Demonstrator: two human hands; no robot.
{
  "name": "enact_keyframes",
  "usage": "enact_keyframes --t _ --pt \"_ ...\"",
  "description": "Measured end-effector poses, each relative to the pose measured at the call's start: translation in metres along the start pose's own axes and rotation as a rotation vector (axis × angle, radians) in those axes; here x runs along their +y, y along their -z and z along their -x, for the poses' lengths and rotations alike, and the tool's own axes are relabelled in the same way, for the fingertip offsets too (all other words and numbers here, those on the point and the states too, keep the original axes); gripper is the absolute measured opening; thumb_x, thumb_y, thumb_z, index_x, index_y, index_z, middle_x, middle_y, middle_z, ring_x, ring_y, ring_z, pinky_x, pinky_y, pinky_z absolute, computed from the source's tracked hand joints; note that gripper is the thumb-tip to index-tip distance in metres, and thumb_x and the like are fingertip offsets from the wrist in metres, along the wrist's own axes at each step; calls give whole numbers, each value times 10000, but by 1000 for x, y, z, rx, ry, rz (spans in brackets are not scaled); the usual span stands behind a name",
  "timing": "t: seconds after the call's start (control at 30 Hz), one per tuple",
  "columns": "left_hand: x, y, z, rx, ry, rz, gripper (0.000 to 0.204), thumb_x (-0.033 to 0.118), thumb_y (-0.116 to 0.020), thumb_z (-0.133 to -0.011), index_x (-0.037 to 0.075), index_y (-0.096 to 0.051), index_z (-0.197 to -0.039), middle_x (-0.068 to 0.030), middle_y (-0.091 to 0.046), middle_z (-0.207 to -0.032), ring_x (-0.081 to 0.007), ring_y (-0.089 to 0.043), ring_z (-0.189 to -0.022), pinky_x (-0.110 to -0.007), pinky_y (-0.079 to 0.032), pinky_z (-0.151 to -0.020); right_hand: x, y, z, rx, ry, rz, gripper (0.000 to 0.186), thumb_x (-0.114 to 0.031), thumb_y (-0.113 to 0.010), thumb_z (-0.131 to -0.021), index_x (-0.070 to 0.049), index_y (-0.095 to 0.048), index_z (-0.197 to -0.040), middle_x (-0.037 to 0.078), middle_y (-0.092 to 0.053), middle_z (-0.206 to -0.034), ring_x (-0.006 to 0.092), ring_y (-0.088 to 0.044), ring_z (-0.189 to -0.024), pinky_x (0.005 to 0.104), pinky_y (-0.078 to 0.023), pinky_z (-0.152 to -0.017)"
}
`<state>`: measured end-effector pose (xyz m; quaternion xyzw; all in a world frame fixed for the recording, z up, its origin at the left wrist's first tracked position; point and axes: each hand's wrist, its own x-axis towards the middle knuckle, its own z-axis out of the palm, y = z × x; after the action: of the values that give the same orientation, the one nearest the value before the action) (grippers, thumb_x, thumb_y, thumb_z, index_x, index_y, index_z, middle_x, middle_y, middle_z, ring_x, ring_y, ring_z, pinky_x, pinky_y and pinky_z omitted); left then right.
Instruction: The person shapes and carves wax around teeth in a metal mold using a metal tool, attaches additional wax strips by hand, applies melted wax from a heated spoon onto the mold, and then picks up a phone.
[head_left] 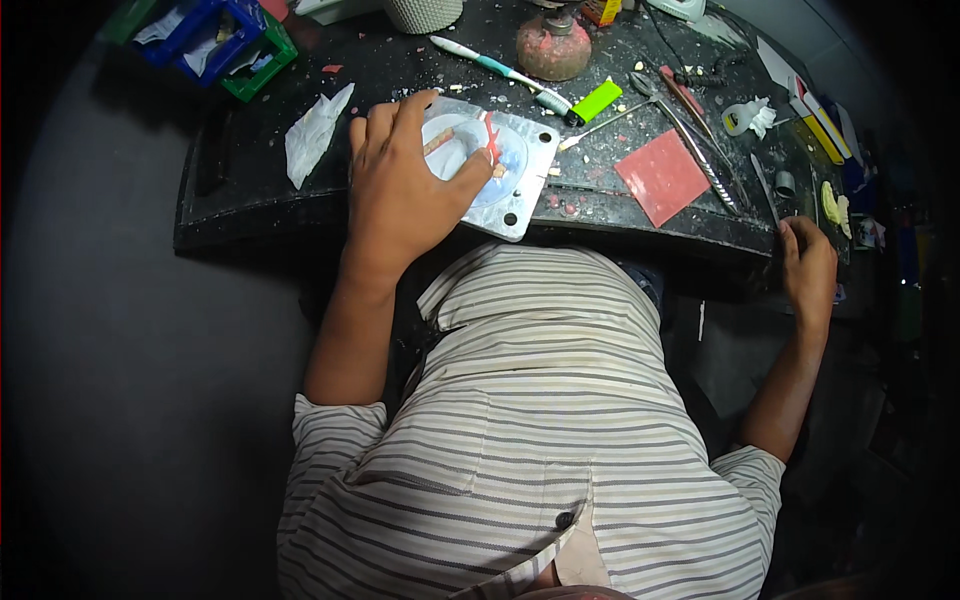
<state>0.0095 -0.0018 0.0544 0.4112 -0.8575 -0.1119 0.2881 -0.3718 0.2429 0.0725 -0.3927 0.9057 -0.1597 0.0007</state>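
Observation:
My left hand (pixel 405 190) grips a square metal plate (pixel 532 170) with holes at its corners, bearing a pale round mould (pixel 450 135) and a strip of red wax (pixel 490 130). My thumb rests near the red strip; part of the mould is hidden under my fingers. My right hand (pixel 807 262), at the bench's right front, has its fingers closed on the lower end of a thin metal tool (pixel 764 185). A square pink wax sheet (pixel 660 178) and several long metal instruments (pixel 720 185) lie between my two hands.
The dark bench (pixel 240 190) carries a torn white paper (pixel 312 135), a toothbrush (pixel 475 58), a round metal burner (pixel 552 52), a green lighter (pixel 598 100) and a small white bottle (pixel 738 118). Blue and green trays (pixel 215 45) stand back left; a yellow-white box (pixel 822 130) lies at right.

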Motion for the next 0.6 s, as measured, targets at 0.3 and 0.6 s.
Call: enact_keyframes --t 0.3,0.6 --pt "-9 5 -1 -58 15 19 639 335 -815 -836 24 -630 -1362 -182 -652 -1244 -342 -566 -1159 -442 -464 -1014 4 -9 1 -28 32 -163 172 -97 -752 -954 32 -714 -1062 131 -756 -893 165 -695 -804 329 -532 -767" --pt "-33 8 -34 -131 -210 217 582 261 -747 -830 45 -652 -1361 -163 -670 -1303 -309 -602 -1164 -406 -460 -1032 9 -10 -6 -51 -18 -167 146 -61 -734 -960 38 -707 -1064 127 -749 -897 160 -678 -807 325 -522 -770"
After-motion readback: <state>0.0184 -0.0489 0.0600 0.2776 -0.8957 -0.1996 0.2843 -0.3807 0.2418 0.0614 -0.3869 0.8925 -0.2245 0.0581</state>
